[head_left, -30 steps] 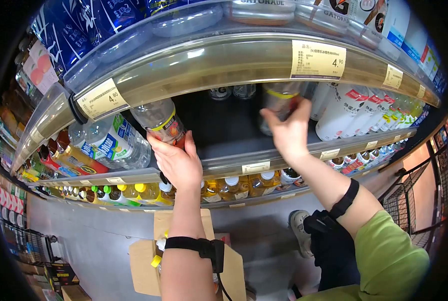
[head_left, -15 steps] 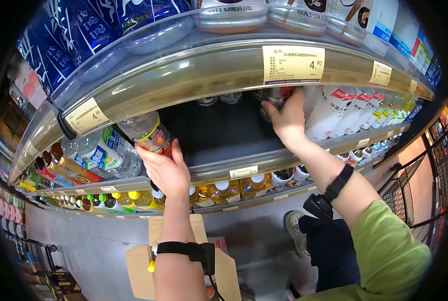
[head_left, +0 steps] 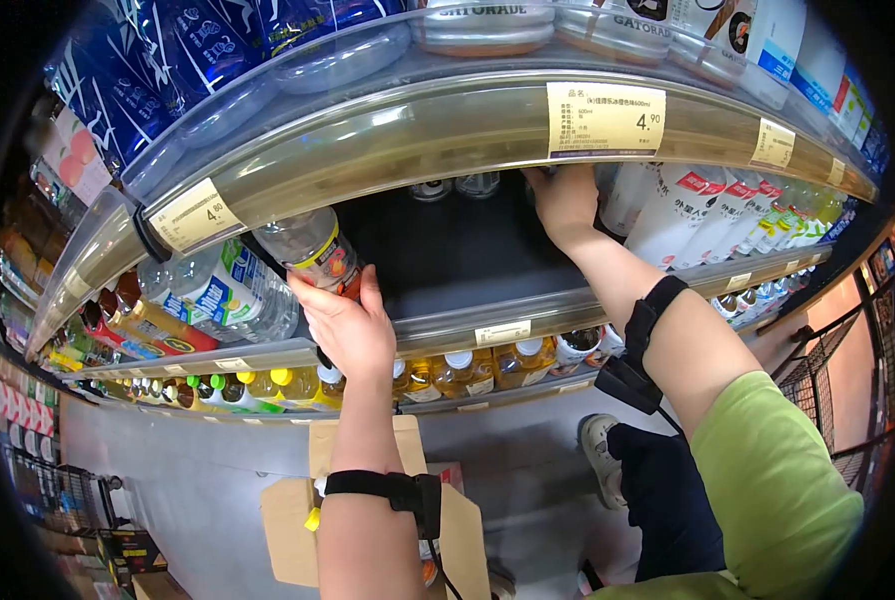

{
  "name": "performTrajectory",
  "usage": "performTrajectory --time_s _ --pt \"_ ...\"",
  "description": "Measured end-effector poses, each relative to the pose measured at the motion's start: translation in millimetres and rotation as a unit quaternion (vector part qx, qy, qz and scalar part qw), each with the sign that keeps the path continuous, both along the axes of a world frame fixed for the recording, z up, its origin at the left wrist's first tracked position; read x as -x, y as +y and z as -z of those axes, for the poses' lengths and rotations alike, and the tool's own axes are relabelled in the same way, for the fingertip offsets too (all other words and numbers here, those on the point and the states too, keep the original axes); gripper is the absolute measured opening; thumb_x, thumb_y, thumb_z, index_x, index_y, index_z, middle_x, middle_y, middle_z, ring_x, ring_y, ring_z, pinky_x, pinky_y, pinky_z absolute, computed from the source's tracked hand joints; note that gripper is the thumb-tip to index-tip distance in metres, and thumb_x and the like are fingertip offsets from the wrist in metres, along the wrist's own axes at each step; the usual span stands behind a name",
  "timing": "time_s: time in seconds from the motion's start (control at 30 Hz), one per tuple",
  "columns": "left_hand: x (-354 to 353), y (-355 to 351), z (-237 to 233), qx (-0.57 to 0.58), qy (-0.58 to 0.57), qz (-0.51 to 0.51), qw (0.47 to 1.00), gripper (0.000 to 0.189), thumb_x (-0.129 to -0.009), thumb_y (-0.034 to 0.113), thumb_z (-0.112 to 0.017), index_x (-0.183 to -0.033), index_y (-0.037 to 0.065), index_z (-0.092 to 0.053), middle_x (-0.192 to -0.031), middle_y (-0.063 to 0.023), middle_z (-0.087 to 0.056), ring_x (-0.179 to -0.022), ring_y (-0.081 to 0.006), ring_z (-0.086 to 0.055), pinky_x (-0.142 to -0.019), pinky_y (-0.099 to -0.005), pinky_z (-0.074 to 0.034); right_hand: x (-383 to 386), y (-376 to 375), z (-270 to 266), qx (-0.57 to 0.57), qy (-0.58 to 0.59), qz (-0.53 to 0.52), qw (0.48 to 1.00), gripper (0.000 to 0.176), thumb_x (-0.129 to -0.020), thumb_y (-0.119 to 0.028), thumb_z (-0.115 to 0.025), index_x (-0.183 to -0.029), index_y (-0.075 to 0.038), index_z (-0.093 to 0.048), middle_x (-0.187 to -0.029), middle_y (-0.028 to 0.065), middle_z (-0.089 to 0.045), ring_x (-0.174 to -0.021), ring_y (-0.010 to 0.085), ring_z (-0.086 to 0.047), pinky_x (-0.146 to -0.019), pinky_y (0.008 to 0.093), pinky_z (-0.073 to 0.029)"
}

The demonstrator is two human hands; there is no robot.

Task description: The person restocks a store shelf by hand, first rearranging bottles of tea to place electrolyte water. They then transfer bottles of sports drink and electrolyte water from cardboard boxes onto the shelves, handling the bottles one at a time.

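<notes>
My left hand (head_left: 345, 325) is closed around the lower part of a clear drink bottle (head_left: 312, 248) with a dark label and red print. The bottle leans at the left side of a dark shelf bay (head_left: 437, 260). Deeper in the bay is my right hand (head_left: 567, 208), its fingertips mostly hidden behind the upper shelf's front rail (head_left: 397, 130). The thumb shows and looks curled; the bottle that this hand gripped a moment ago is now almost wholly hidden. Bases of clear bottles (head_left: 477, 185) show at the back of the bay.
White-labelled bottles (head_left: 672, 215) stand right of the bay, and large water bottles (head_left: 232, 295) stand left. Gatorade bottles (head_left: 482, 25) fill the shelf above. Yellow drinks (head_left: 457, 372) line the shelf below. An open cardboard box (head_left: 292, 530) sits on the floor; a wire cart (head_left: 817, 385) is at right.
My right hand has gone deeper into the bay, taking its bottle out of sight behind the rail. My left hand still holds its bottle. The whole view has shifted slightly.
</notes>
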State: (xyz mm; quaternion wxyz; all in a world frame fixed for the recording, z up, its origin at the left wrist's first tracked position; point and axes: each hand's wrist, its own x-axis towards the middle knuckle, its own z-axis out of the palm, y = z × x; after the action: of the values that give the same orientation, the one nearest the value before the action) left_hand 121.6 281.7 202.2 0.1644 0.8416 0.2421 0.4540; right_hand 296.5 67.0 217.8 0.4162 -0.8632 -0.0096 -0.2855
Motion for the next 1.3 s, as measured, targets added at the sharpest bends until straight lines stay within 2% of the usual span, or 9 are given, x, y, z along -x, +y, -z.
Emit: performTrajectory --time_s 0.43,0.67,0.73,0.8,0.83,0.9,1.0,1.13,1.3 --pt "-1.1 4.3 5.6 0.023 0.017 0.015 0.999 0.092 -0.084 0.037 -0.07 -0.143 -0.008 -0.014 -0.138 -0.0313 -0.039 -0.123 -0.0456 -0.044 -0.101 -0.0486 -0.037 -16.6 -16.6 7.0 0.052 0.018 -0.048 0.997 0.065 -0.083 -0.028 -0.071 -0.128 0.001 -0.034 -0.121 0.023 -0.055 -0.107 0.0426 -0.058 -0.089 0.0469 -0.048" --pt "1.5 4.4 2.4 0.021 0.027 0.025 0.999 0.093 -0.085 0.035 -0.069 -0.143 -0.008 -0.011 -0.135 -0.0332 -0.04 -0.121 -0.0473 -0.045 -0.101 -0.0479 -0.037 -19.8 -13.3 8.7 0.01 0.009 -0.067 0.998 0.07 -0.079 -0.024 -0.074 -0.131 0.002 -0.034 -0.124 0.0256 -0.051 -0.113 0.0439 -0.052 -0.093 0.0466 -0.045" --pt "3.7 -0.4 -1.8 0.02 0.038 0.03 0.999 0.091 -0.085 0.036 -0.069 -0.142 -0.009 -0.014 -0.134 -0.0325 -0.042 -0.119 -0.0472 -0.047 -0.1 -0.0479 -0.039 -1.5 -13.6 12.8 -0.081 -0.062 -0.14 0.985 0.076 -0.075 -0.017 -0.075 -0.132 0.005 -0.031 -0.126 0.0296 -0.045 -0.118 0.0444 -0.046 -0.098 0.0454 -0.041" --pt "8.3 -11.5 -2.8 0.13 0.041 0.156 0.978 0.089 -0.085 0.031 -0.069 -0.142 -0.01 -0.014 -0.13 -0.0331 -0.045 -0.115 -0.0477 -0.05 -0.098 -0.048 -0.04 37.6 -15.9 4.3 -0.167 0.016 -0.156 0.973 0.079 -0.074 -0.012 -0.074 -0.135 0.006 -0.028 -0.125 0.0325 -0.041 -0.119 0.0443 -0.041 -0.101 0.0435 -0.038" --pt "6.6 -21.9 -2.8 0.13 0.005 0.208 0.969 0.088 -0.084 0.026 -0.07 -0.141 -0.01 -0.014 -0.126 -0.0331 -0.048 -0.112 -0.0477 -0.052 -0.097 -0.0479 -0.041 49.3 -19.0 11.3 -0.155 -0.04 -0.191 0.969 0.076 -0.075 -0.011 -0.072 -0.136 0.007 -0.029 -0.125 0.0296 -0.043 -0.109 0.0378 -0.05 -0.093 0.0399 -0.044" --pt "0.5 -52.4 -3.8 0.133 0.031 0.218 0.966 0.086 -0.082 0.024 -0.073 -0.138 -0.01 -0.018 -0.121 -0.0326 -0.051 -0.11 -0.0469 -0.054 -0.094 -0.0469 -0.044 102.2 -26.6 -17.8 -0.093 0.054 -0.248 0.963 0.067 -0.08 -0.015 -0.069 -0.133 0.009 -0.037 -0.124 0.0251 -0.047 -0.083 0.0259 -0.058 -0.073 0.0324 -0.05" --pt "-8.2 -103.8 -16.9 0.15 0.057 0.294 0.942 0.085 -0.079 0.025 -0.075 -0.137 -0.007 -0.022 -0.119 -0.0303 -0.053 -0.106 -0.0452 -0.057 -0.088 -0.0477 -0.048 121.8 -38.7 -20.6 -0.064 0.018 -0.332 0.941 0.071 -0.082 -0.026 -0.072 -0.134 0.008 -0.038 -0.125 0.0242 -0.049 -0.101 0.0292 -0.055 -0.083 0.0355 -0.048" --pt "-23.3 -155.2 -38.0 0.197 0.154 0.367 0.896 0.083 -0.079 0.019 -0.07 -0.145 0.007 -0.021 -0.121 -0.0272 -0.055 -0.103 -0.0465 -0.058 -0.082 -0.0501 -0.051 115.7 -58.7 -20.3 -0.038 -0.012 -0.275 0.96 0.061 -0.08 -0.025 -0.073 -0.124 0.005 -0.044 -0.113 0.0268 -0.05 -0.106 0.0436 -0.05 -0.089 0.0461 -0.043" --pt "-28.4 -135.3 -27.8 0.097 0.086 0.41 0.903 0.084 -0.077 0.018 -0.073 -0.144 -0.003 -0.027 -0.118 -0.0307 -0.057 -0.105 -0.0445 -0.058 -0.088 -0.0457 -0.05 88.9 -65.3 -14.1 -0.018 -0.074 -0.197 0.978 0.055 -0.083 -0.014 -0.068 -0.126 0.007 -0.042 -0.112 0.0305 -0.054 -0.104 0.0477 -0.051 -0.089 0.0474 -0.043"
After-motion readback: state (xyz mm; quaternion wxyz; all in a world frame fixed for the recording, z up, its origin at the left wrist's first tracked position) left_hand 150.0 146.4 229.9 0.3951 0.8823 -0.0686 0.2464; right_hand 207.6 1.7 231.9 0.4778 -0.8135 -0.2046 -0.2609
